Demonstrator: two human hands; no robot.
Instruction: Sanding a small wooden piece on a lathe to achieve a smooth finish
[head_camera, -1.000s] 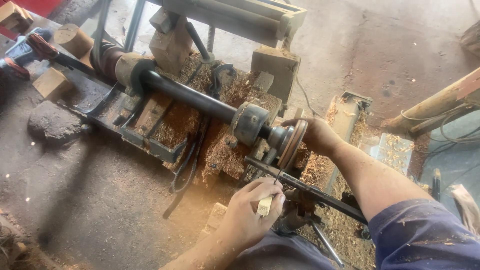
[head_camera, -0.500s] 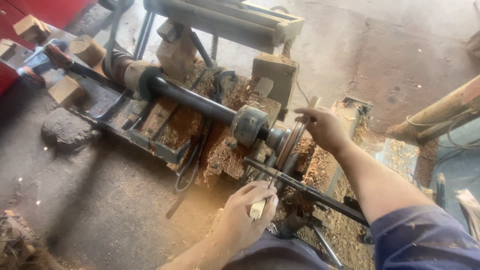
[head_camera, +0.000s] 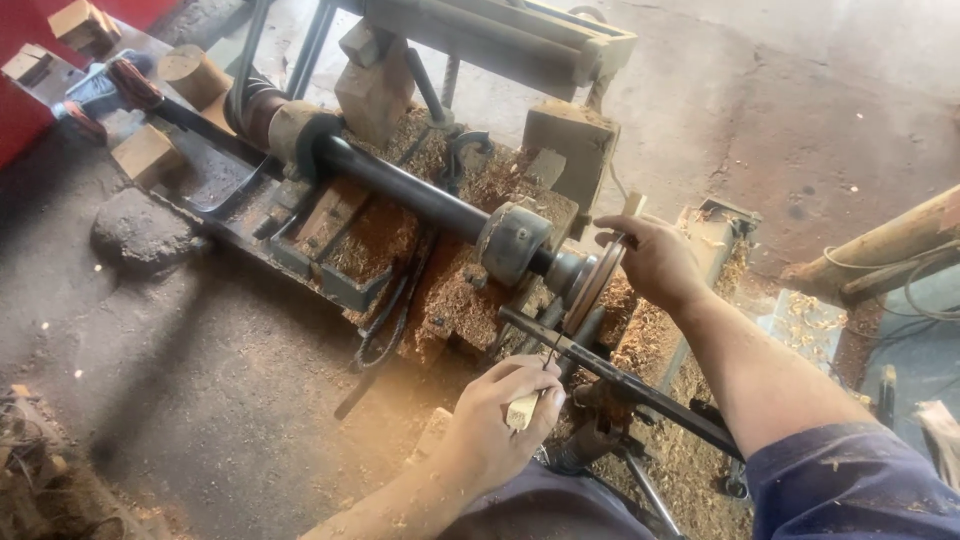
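A wood lathe sits low on the floor, its dark shaft (head_camera: 400, 185) running diagonally to a grey bearing housing (head_camera: 514, 243). On the shaft's near end sits a thin wooden disc (head_camera: 592, 283). My right hand (head_camera: 655, 262) presses a small wooden piece (head_camera: 632, 205) against the disc's outer face. My left hand (head_camera: 500, 415) grips a pale-handled turning tool (head_camera: 524, 408), its thin blade reaching up over the dark tool-rest bar (head_camera: 620, 378) toward the disc's edge.
Sawdust and shavings (head_camera: 450, 300) cover the lathe bed. Wooden blocks (head_camera: 145, 152) and a log round (head_camera: 190, 72) lie at the far left by a stone (head_camera: 140, 230). A wooden pole (head_camera: 880, 245) with cables lies at right. A belt (head_camera: 385, 320) hangs below the shaft.
My right hand lifted from cupping the disc and now holds a small wooden piece against its face. My left hand stays on the tool at the rest.
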